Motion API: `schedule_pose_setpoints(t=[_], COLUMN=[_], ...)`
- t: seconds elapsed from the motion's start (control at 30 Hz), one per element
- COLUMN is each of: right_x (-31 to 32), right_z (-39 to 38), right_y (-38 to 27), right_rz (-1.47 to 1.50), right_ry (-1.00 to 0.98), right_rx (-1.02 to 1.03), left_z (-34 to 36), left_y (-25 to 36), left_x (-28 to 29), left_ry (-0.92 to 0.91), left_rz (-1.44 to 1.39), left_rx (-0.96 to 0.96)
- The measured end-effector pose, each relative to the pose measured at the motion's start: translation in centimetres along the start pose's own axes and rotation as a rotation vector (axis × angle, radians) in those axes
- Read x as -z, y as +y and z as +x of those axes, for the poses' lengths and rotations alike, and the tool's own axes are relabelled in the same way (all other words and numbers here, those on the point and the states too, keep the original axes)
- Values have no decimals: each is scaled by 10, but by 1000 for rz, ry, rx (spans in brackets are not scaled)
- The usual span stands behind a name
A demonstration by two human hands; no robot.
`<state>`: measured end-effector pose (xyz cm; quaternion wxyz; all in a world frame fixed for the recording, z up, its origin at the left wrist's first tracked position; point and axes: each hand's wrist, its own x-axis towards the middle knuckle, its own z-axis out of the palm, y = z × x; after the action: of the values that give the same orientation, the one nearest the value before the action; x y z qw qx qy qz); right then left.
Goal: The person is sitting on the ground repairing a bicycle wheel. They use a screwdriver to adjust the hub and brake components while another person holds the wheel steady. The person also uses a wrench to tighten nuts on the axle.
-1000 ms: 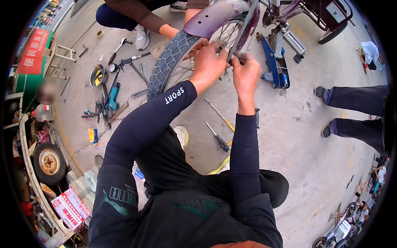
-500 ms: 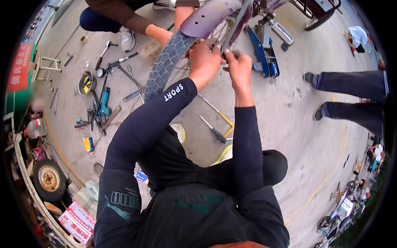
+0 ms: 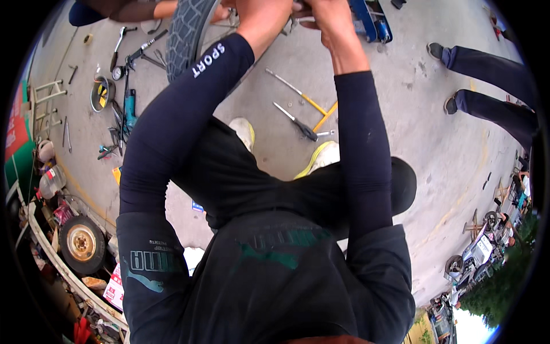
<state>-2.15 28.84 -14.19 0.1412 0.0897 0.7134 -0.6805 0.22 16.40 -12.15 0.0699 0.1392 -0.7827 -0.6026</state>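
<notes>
My left hand (image 3: 264,12) and my right hand (image 3: 329,16) are close together at the top edge, beside the wheel's tyre (image 3: 184,37). Both are partly cut off. The right fingers curl inward toward the left hand. Of the left fingers only a darkened tip shows, and it looks bent closed. Whatever they grip between them is hidden. Below the hands, a yellow-handled metal rod tool (image 3: 312,102) and a black-handled screwdriver (image 3: 303,127) lie on the ground near my shoes.
Another person's arm (image 3: 140,10) reaches to the wheel from the upper left. A blue jack (image 3: 372,22) stands right of my hands. Leftward lie a metal bowl (image 3: 102,94), a teal power tool (image 3: 130,109) and a pressure gauge (image 3: 118,73). A bystander's legs (image 3: 487,74) are at right.
The view has tilted down, so the wheel, jack and hands sit higher and are partly cut off. My hands remain together near the wheel. The other person shows less.
</notes>
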Motion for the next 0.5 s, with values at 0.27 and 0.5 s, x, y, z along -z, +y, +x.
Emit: schedule_pose_setpoints(t=[0.27, 0.5], right_x=[6, 5], right_z=[20, 21], right_y=[12, 7], right_rz=[-348, -463], right_ry=[125, 125], right_rx=[436, 481], left_z=[12, 11], left_y=[-13, -7], left_x=[3, 4], left_ry=[-54, -33], left_rz=[59, 187], left_rx=[-113, -139])
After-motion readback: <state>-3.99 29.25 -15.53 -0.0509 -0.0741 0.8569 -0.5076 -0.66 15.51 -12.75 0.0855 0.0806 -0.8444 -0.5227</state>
